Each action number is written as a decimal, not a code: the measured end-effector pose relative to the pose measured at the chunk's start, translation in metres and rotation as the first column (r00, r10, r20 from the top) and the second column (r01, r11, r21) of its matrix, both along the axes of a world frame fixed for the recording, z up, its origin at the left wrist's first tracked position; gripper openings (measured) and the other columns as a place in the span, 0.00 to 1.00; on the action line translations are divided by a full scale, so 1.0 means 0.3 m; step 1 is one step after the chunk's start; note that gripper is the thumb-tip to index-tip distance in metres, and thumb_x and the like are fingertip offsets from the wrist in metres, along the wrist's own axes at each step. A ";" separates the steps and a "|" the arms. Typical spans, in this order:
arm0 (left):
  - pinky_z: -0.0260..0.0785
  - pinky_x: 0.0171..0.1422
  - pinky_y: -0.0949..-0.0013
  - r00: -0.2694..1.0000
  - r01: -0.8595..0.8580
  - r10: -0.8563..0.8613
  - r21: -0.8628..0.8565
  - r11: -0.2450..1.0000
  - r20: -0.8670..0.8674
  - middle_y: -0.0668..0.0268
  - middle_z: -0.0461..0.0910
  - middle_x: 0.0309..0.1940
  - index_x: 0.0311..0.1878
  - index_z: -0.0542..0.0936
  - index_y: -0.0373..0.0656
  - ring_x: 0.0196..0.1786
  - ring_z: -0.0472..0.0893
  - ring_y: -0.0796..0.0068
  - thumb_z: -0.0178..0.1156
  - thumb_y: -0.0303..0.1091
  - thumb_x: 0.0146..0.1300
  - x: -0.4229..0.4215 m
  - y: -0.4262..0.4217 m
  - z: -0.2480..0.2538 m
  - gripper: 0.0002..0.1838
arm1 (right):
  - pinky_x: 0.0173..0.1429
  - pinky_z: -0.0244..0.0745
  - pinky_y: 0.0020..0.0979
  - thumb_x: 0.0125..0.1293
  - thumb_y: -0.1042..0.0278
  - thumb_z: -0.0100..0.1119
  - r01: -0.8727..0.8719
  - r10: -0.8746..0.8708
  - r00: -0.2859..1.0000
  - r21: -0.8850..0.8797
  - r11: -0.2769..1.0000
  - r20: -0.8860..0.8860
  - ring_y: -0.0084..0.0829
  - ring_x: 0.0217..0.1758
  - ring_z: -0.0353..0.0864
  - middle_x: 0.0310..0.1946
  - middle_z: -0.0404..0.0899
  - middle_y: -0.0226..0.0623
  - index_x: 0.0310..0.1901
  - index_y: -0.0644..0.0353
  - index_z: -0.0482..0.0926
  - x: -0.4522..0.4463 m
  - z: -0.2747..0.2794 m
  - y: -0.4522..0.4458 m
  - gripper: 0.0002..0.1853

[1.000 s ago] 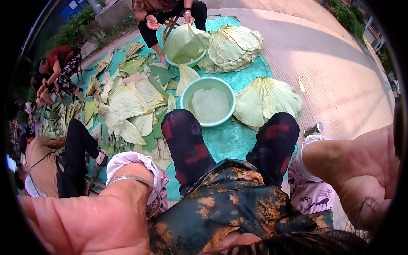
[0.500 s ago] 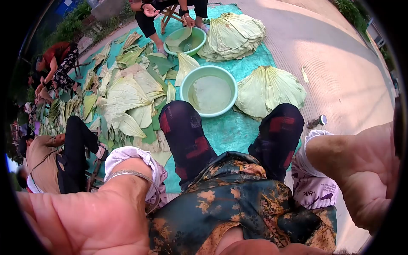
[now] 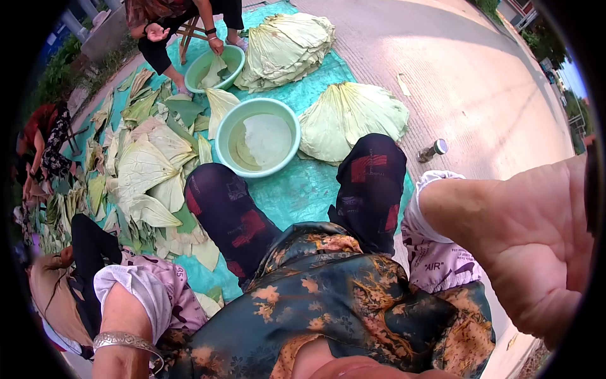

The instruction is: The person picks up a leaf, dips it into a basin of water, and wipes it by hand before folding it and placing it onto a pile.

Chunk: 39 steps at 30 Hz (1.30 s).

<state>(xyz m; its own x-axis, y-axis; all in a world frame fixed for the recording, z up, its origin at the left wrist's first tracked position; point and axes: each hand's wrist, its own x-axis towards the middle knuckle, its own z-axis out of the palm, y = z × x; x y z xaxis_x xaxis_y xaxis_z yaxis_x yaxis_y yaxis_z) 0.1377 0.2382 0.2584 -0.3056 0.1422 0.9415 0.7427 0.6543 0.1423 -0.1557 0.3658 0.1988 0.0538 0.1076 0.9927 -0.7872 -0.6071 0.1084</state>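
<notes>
Fingers of the left hand and right hand (image 3: 536, 237) lay out of view, grip indeterminable; one green basin (image 3: 255, 172), holding water, stood between loose leaves (image 3: 148, 174) and a leaf stack (image 3: 353, 117).

We identify an open-air work area on paved ground; whether it is a roadside or a yard, we cannot tell. Ribbed concrete pavement (image 3: 480, 82) lies partly in sun and partly in shadow, with greenery (image 3: 57, 123) at the upper left and blue sky (image 3: 571, 77) at the right edge. Over the ground we note a turquoise tarpaulin (image 3: 309, 196) bearing loosely spread large leaves (image 3: 148, 174), two fanned leaf stacks (image 3: 353, 117) and two pale green basins (image 3: 259, 172) of liquid. A co-worker (image 3: 151, 9) sits on a low stool (image 3: 185, 41); at left we see other people (image 3: 58, 287), indicating a shared site.
</notes>
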 end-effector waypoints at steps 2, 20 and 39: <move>0.59 0.46 0.63 1.000 0.011 -0.011 -0.010 1.000 0.011 0.58 0.73 0.39 0.47 0.75 0.37 0.40 0.70 0.66 0.51 0.42 0.64 -0.001 -0.017 0.002 0.18 | 0.71 0.37 0.46 0.67 0.62 0.39 0.021 -0.021 1.000 0.007 1.000 -0.001 0.34 0.67 0.53 0.61 0.59 0.43 0.59 0.60 0.62 -0.006 -0.005 0.011 0.21; 0.61 0.48 0.61 0.999 0.005 -0.003 -0.042 0.999 0.048 0.57 0.74 0.40 0.46 0.75 0.36 0.41 0.72 0.65 0.49 0.41 0.65 -0.010 -0.018 -0.007 0.17 | 0.70 0.40 0.48 0.66 0.63 0.40 0.094 -0.095 0.995 0.039 0.995 0.020 0.36 0.66 0.56 0.59 0.62 0.44 0.58 0.60 0.63 -0.024 -0.032 0.076 0.20; 0.62 0.50 0.60 0.999 -0.038 0.041 -0.083 0.996 0.028 0.55 0.75 0.41 0.45 0.75 0.35 0.43 0.74 0.64 0.47 0.40 0.66 0.038 0.009 -0.032 0.17 | 0.69 0.42 0.49 0.66 0.65 0.40 0.050 -0.052 0.998 0.041 0.998 0.037 0.38 0.64 0.59 0.57 0.65 0.45 0.57 0.60 0.64 0.000 -0.079 0.019 0.19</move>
<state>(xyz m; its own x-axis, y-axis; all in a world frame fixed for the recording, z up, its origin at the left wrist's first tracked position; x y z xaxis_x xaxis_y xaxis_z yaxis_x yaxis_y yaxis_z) 0.1492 0.2410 0.2488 -0.3405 0.2062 0.9174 0.7122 0.6935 0.1084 -0.1558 0.3716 0.1750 0.0203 0.0656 0.9976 -0.8205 -0.5691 0.0541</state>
